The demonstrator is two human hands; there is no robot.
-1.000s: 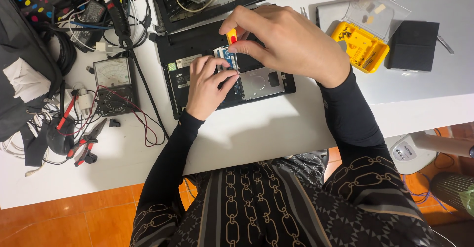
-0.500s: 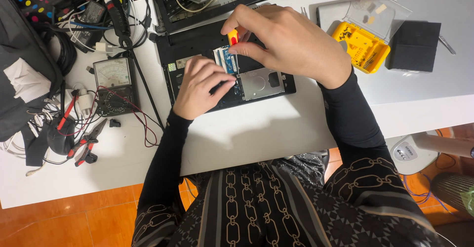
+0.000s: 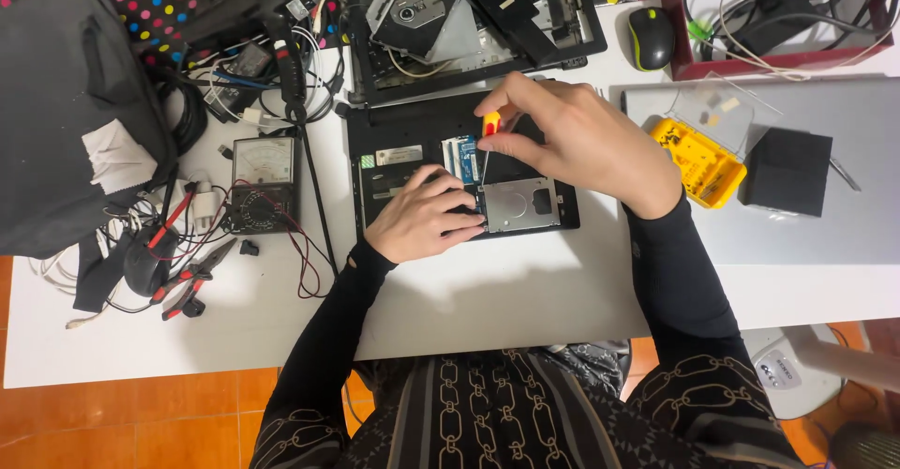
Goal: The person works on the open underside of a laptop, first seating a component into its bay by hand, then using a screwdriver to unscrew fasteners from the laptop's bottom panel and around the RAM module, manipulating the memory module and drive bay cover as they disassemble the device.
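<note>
Our right hand [image 3: 581,145] pinches a small screwdriver [image 3: 488,136] with a red and yellow handle between thumb and fingertips, its shaft pointing down into the open black laptop base [image 3: 394,141]. Our left hand [image 3: 422,220] lies flat on that base, fingers curled loosely and gripping nothing, its tips just beside the silver drive caddy [image 3: 520,204] and below the blue memory module [image 3: 464,158].

The base sits near the middle of the white surface [image 3: 525,291], with bare room between it and the near edge, where our forearms cross. To the left the room is tight: an analogue multimeter [image 3: 262,183] with red and black leads lies just beside the base, and red-handled pliers [image 3: 192,281] lie further out. Behind it a second dismantled laptop [image 3: 469,19] touches its far edge. To the right a yellow bit case [image 3: 698,159] is near our right wrist, with a black box [image 3: 787,169] beyond it.

Since half a second ago the left hand has slid down and slightly right, uncovering more of the module, while the right hand has kept its pinch on the screwdriver in nearly the same spot.
</note>
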